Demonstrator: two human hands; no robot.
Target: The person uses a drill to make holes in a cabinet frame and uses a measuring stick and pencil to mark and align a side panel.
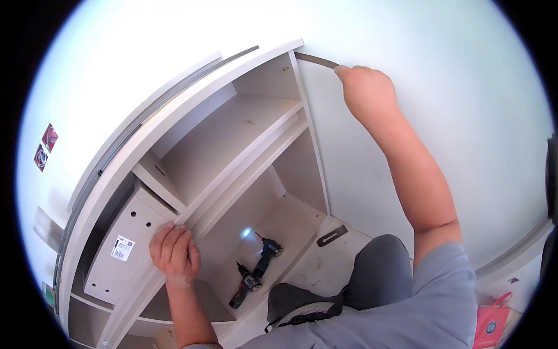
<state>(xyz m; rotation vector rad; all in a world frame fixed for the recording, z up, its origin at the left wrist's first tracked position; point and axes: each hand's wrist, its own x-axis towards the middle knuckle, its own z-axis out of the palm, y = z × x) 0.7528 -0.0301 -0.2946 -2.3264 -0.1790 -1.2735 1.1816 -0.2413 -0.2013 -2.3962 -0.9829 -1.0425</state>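
My right hand (367, 90) is closed round one end of a thin, dark flat bar (315, 59). The bar's other end meets the top corner of a pale cabinet (250, 77), at the gap beside the wall. Low on the left, my left hand (174, 250) has its fingers curled over a rail of the cabinet, at the corner of a drawer front (139, 224) with round holes and a white label. Two power drills, one blue and black (268, 251) and one dark with a green base (247, 282), lie on the bottom panel.
A white wall (465, 116) runs along the cabinet's right side. On the floor by my knee lies a dark slotted metal piece (332, 236). A red bag (492, 326) stands at the lower right. Dark metal trim (192, 78) follows the cabinet's back edge.
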